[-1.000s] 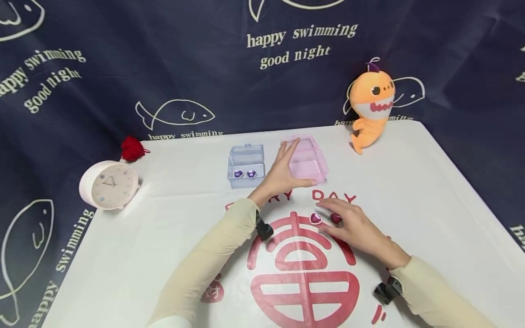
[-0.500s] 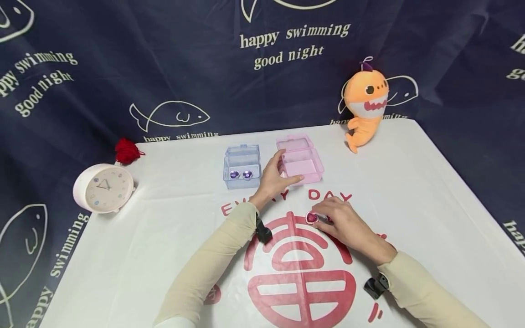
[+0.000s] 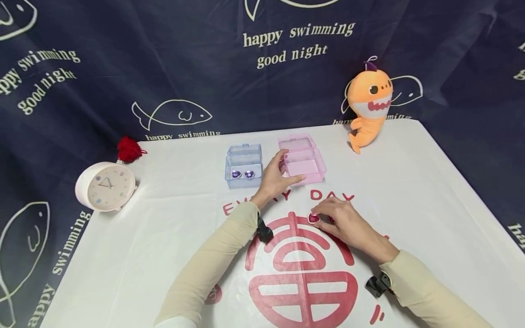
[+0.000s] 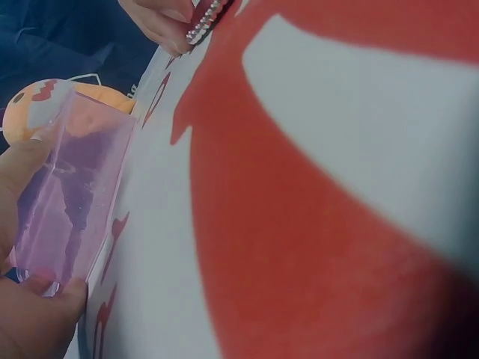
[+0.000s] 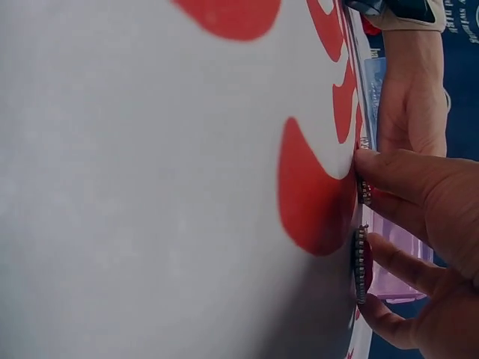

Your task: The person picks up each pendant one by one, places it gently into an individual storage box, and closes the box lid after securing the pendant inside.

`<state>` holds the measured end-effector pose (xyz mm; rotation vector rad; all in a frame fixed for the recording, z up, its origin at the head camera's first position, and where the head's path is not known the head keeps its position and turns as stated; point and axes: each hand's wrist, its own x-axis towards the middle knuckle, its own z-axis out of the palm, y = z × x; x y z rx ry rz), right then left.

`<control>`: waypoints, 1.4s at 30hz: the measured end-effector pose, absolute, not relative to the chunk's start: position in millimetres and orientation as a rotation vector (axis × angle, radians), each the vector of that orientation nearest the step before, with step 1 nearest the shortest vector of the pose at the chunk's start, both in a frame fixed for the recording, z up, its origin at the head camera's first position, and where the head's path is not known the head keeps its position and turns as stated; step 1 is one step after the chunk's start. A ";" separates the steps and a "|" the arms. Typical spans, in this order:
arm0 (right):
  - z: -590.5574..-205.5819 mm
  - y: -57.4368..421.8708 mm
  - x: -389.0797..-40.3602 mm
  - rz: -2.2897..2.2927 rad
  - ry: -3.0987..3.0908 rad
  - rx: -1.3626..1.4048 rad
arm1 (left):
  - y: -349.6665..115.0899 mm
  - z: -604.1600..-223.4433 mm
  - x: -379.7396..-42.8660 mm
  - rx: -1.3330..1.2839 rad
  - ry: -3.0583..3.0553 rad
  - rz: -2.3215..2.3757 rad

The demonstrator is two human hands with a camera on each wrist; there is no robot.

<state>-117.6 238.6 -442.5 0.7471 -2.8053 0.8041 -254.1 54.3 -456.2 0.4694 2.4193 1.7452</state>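
My right hand (image 3: 346,223) has its thumb and forefinger brought together on a pinkish-red gem (image 3: 314,218) with a beaded silver rim. The gem sits right at the fingertips, on the left side of that hand, over the top of the red round print (image 3: 302,259) on the white surface (image 3: 430,205). I can't tell whether it has left the surface. A second gem (image 5: 361,265) with a beaded rim lies under the same hand, between my other fingers; from the head view it is mostly covered.

My left hand (image 3: 274,178) holds the pink box (image 3: 311,177) at its near left corner, thumb along the front wall and fingers against the left side. The box stands to the right of this hand and beyond my right hand and the gem, with its lid tipped back.

Just left of my left hand stands a blue box (image 3: 243,183), its lid also tipped back, with two purple gems (image 3: 249,174) side by side inside it. At the back right of the surface leans an orange plush toy (image 3: 369,107). Over at the left are a white clock (image 3: 111,187) and, just behind it, a red yarn bundle (image 3: 129,149).
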 end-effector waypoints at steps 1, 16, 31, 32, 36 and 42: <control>-442.2 238.9 -117.7 0.801 -2.810 0.745 | 54.7 -456.2 -253.9 0.466 2.420 1.745; -418.7 243.3 -124.8 0.779 -2.725 0.689 | 54.3 -454.8 -253.0 0.474 2.425 1.736; -393.4 247.2 -148.5 0.751 -2.581 0.700 | 56.1 -456.2 -253.7 0.483 2.429 1.750; -392.3 247.7 -151.3 0.751 -2.577 0.693 | 56.3 -456.3 -253.5 0.483 2.427 1.751; -388.0 248.3 -164.2 0.768 -2.563 0.649 | 56.2 -457.2 -253.4 0.485 2.424 1.737; -383.8 244.7 -189.8 0.805 -2.570 0.598 | 54.6 -458.0 -255.4 0.486 2.446 1.708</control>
